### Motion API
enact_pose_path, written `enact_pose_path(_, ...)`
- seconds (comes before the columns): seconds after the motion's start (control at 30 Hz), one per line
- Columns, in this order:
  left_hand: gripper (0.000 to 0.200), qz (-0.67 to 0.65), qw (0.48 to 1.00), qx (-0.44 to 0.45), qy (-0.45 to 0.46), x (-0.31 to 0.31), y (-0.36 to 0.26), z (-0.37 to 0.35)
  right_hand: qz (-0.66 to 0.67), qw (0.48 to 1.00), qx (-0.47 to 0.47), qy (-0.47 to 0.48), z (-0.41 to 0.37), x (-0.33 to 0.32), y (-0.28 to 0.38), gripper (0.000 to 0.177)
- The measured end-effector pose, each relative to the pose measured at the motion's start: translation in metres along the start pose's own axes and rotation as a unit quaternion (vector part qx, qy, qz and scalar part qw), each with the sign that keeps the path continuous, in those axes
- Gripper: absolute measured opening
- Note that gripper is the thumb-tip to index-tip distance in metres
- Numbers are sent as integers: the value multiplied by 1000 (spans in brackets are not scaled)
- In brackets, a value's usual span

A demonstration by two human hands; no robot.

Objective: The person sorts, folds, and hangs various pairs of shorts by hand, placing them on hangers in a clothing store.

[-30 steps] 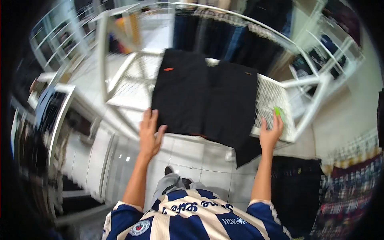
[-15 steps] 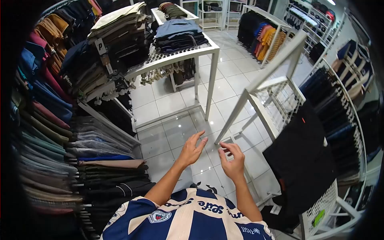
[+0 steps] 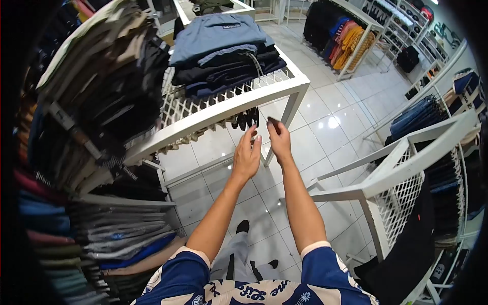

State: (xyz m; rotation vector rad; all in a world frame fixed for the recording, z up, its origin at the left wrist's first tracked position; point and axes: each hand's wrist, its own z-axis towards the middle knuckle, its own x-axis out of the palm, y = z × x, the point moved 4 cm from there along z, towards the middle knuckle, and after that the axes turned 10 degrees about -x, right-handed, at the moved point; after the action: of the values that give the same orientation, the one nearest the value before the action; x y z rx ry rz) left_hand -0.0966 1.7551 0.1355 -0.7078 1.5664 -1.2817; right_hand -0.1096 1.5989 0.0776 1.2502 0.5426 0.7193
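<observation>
My left hand (image 3: 247,156) reaches forward over the tiled floor, its fingers stretched and the thumb apart, with nothing in it. Beside it my right hand (image 3: 279,141) is raised with the fingers slightly bent, its fingertips in shadow close to the leg of a white display table (image 3: 297,99). Both hands are in front of that table's near edge. On its mesh top lies a stack of folded dark shorts (image 3: 231,73), with blue-grey shorts (image 3: 218,38) on top. Black hanging clips (image 3: 246,119) show below the edge, just beyond my fingertips.
A tall pile of folded trousers (image 3: 109,76) with tags stands at the left. Below it, clothes in plastic (image 3: 122,234) hang on a rack. At right are a white metal frame (image 3: 368,188) and a black garment (image 3: 401,259). Coloured shirts (image 3: 351,43) hang farther back.
I have stepped closer to the display table, which is now larger and nearer. Both hands have risen and extended toward its edge. The white frame has shifted right and lower in view.
</observation>
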Motion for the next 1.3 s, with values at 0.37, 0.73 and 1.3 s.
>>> enact_pose_path(0.37, 53, 72, 997, -19, 27, 12, 5, 36, 57, 991, 98, 76, 66, 38, -34, 55)
enact_pose_path(0.73, 57, 140, 988, -33, 46, 7, 6, 39, 104, 983, 127, 82, 74, 42, -26, 49)
enact_pose_path(1.3, 59, 206, 975, 16, -76, 3, -2, 43, -84, 978, -17, 190, 74, 46, -23, 29)
